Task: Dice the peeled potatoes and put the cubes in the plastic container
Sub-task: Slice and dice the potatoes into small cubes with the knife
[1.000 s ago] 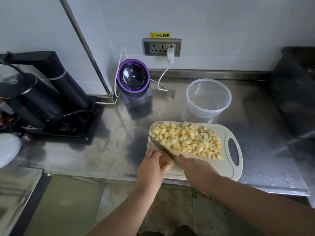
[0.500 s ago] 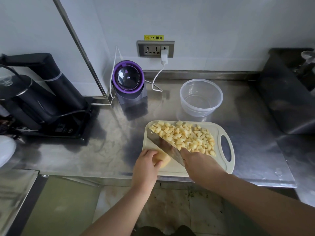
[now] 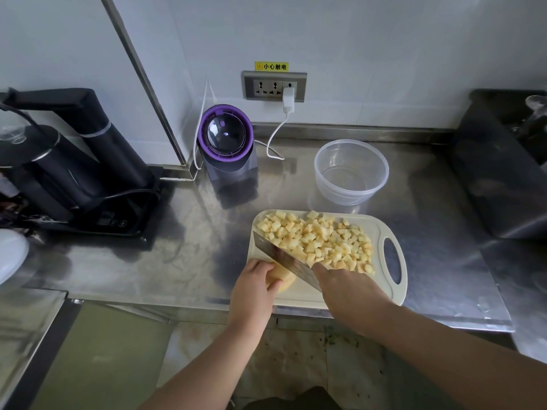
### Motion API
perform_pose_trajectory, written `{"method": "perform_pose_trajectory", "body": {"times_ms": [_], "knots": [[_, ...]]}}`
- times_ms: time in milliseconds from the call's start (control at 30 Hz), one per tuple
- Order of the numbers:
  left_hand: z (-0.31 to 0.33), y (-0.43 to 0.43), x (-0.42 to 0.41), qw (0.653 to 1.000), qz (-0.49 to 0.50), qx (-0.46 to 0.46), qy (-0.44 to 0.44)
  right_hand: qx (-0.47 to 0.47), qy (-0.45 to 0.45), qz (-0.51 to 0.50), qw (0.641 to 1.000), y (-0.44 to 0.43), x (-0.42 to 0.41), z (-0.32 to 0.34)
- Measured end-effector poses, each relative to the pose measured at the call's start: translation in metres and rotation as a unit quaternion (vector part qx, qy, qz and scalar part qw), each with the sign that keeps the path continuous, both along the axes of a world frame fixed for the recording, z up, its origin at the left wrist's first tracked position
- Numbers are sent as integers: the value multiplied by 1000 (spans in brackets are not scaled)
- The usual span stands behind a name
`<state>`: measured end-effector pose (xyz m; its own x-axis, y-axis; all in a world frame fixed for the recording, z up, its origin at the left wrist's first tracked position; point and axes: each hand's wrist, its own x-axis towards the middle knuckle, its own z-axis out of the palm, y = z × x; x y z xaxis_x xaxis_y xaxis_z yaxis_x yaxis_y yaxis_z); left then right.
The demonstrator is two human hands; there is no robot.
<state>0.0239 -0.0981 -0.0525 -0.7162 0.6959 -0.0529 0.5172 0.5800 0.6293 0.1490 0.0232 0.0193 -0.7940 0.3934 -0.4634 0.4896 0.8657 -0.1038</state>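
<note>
1. You are in the dicing step. Your left hand (image 3: 254,288) has its grip clamped on the potato piece (image 3: 281,279), fingers and thumb curled over it. It sits at the near left corner of the cutting board (image 3: 403,279) and is the only uncut piece in view.
2. Your right hand (image 3: 352,294) has its grip closed round the handle of the knife (image 3: 284,257). The handle itself is hidden under the hand. The blade runs away to the far left with its flat face tilted up, between the potato piece and the heap.
3. The cubes (image 3: 319,241) are piled over the far and right part of the board. None show inside the plastic container (image 3: 349,193), which stands on the worktop (image 3: 192,255) just behind the board.
4. By my reading, the next move is to square the blade upright over the piece and cut it into slabs, then strips, then across.
5. That piece is small and your thumb lies close to the blade, so tuck your fingertips back before pressing down.
6. The transfer is not yet begun. The container is near enough to sweep the cubes in from the board's far edge.
</note>
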Motion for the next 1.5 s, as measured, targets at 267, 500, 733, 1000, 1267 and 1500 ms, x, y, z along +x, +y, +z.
{"method": "perform_pose_trajectory", "body": {"times_ms": [267,500,733,1000,1267,1500], "knots": [[2,-1,-1,1000,-3,-12,-5,-23,0,17,1000,4,-11,-16],[3,-1,-2,1000,-12,-22,4,-41,-9,0,999,6,-18,-23],[1,-7,-11,999,-39,5,2,-28,20,-20,999,10,-5,-22],[43,-3,-38,978,45,205,-1,101,34,93,990,24,29,-4],[101,56,-30,922,-350,-147,-79,162,108,146,970,30,46,-4],[93,74,-25,873,-428,-232,-29,165,64,170,969,30,51,12]]}}
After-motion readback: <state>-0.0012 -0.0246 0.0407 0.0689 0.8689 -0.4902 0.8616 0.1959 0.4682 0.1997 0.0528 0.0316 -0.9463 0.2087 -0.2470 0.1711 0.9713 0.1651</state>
